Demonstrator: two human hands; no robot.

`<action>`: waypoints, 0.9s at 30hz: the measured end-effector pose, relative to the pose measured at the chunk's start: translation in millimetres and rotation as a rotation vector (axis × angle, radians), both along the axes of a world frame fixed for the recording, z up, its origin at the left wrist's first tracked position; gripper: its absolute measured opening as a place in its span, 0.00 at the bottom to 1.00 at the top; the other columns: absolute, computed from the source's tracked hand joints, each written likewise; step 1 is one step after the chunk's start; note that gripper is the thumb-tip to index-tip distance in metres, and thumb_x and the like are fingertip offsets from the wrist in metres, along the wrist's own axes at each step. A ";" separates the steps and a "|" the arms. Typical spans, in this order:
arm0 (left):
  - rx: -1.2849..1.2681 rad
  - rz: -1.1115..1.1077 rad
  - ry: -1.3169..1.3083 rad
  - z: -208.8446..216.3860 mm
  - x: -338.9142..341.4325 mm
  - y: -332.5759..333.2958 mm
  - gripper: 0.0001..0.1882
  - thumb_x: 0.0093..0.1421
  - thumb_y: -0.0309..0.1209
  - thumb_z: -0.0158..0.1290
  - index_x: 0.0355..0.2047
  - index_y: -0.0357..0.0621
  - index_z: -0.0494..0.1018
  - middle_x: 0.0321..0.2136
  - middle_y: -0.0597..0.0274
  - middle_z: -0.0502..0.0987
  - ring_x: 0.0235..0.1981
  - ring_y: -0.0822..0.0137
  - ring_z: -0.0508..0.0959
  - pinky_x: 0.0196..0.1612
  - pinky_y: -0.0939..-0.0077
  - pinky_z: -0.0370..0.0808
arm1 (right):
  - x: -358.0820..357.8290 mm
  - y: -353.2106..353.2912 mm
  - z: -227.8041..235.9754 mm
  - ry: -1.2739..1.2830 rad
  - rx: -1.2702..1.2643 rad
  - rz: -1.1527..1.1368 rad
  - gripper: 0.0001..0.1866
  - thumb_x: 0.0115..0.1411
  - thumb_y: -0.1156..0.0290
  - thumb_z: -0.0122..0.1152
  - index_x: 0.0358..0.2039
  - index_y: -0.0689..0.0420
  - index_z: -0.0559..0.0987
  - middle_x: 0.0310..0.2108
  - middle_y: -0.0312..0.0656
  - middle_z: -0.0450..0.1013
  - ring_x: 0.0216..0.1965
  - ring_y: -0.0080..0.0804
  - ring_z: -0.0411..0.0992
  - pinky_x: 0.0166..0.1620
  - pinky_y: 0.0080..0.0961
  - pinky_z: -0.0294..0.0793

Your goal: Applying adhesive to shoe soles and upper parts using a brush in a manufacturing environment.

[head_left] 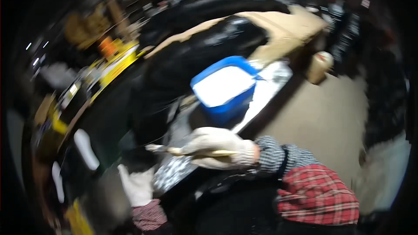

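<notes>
Right of the lower centre, the right hand (220, 149), in a cream knitted glove, grips a slim, pale-handled brush (166, 149), its tip pointing toward the left of the frame. Just above that hand, near the middle, stands an open blue plastic container (224, 115) holding a bright white substance (224, 87). The left hand (138, 187) — also in a white glove — is at the lower left beside a dark, blurred surface; whether its fingers are closed, I cannot tell. Crinkled silvery sheeting (174, 175) lies between the hands.
</notes>
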State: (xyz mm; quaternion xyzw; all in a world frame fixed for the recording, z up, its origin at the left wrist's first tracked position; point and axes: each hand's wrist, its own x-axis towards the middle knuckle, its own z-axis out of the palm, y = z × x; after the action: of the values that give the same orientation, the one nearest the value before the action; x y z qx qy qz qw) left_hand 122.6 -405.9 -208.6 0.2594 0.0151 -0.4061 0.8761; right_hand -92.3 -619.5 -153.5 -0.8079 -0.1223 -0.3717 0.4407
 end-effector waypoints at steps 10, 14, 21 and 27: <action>0.425 -0.036 -2.554 93.4 42.4 80.4 0.17 0.62 0.36 0.57 0.46 0.37 0.76 0.45 0.46 0.78 0.43 0.56 0.79 0.47 0.64 0.77 | -64.5 -104.5 48.8 0.006 0.095 -0.717 0.15 0.56 0.58 0.66 0.32 0.58 0.81 0.25 0.47 0.78 0.30 0.45 0.79 0.35 0.32 0.78; 0.818 -0.496 -2.468 19.2 60.9 116.9 0.17 0.63 0.32 0.52 0.49 0.35 0.75 0.47 0.45 0.77 0.49 0.51 0.75 0.50 0.58 0.74 | -55.4 -126.2 38.5 0.494 -0.169 -0.825 0.18 0.56 0.52 0.62 0.32 0.55 0.81 0.26 0.49 0.78 0.30 0.47 0.78 0.36 0.37 0.77; 1.540 -0.161 -1.924 64.0 0.8 87.7 0.25 0.62 0.42 0.55 0.56 0.40 0.70 0.48 0.47 0.75 0.48 0.52 0.75 0.48 0.64 0.74 | -71.2 -116.6 14.7 0.050 -0.084 -0.784 0.10 0.53 0.61 0.65 0.26 0.55 0.80 0.23 0.48 0.75 0.26 0.48 0.76 0.33 0.39 0.76; 1.500 0.397 -2.170 -10.7 97.5 131.0 0.23 0.61 0.38 0.56 0.51 0.33 0.73 0.37 0.46 0.79 0.39 0.51 0.78 0.47 0.65 0.74 | -63.0 -106.9 -16.3 0.040 -0.051 -0.779 0.12 0.55 0.58 0.64 0.29 0.54 0.82 0.30 0.49 0.77 0.34 0.48 0.77 0.41 0.41 0.76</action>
State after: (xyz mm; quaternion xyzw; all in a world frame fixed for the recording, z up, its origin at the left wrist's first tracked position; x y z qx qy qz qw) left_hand 220.1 -274.9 -219.3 0.8587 -0.4297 0.2449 0.1347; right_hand -155.3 -726.4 -169.8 -0.8115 0.1929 -0.4923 0.2488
